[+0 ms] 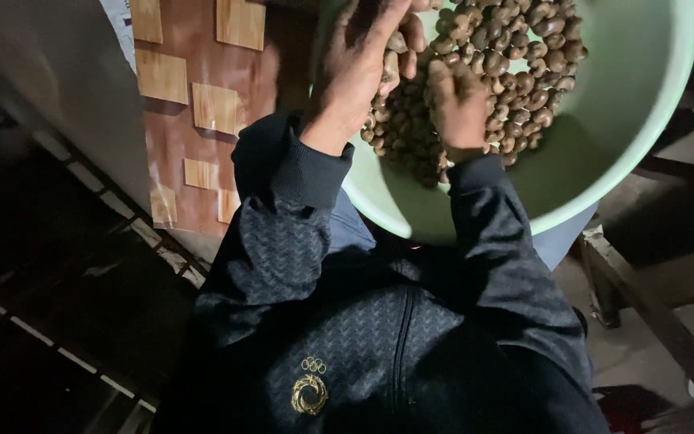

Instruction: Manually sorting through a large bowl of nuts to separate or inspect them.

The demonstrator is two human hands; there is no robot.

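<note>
Off to the far left, a dark floor with pale seams is lying in shadow, and just beside it a brown patterned sheet (pixel 202 104) with tan squares is covering a surface that is running up toward the basin. Moving right, the person's left hand (pixel 359 68) is reaching into the pale green basin (pixel 644 112), its fingers curling closed around a small clutch of brown kidney-shaped nuts (pixel 508 56); a few are showing between the fingertips and the palm. Further right, the right hand (pixel 458 104) is resting on the heap itself, its fingers bending loosely and pressing down among the nuts, and whether they are pinching one cannot be told from this angle. Both dark knitted sleeves (pixel 299 169) are crossing the near rim. The nuts are piling in the upper middle of the basin, touching both hands, while the lower right of the bowl is showing bare. Farthest right, a wooden frame (pixel 652 313) is standing below the basin on a grey floor.

As a judgement: the basin is appearing tilted toward the person, so pressure from the right hand could be tipping it and sending nuts over the near rim. The loose hold of the left hand could also be dropping some outside.
</note>
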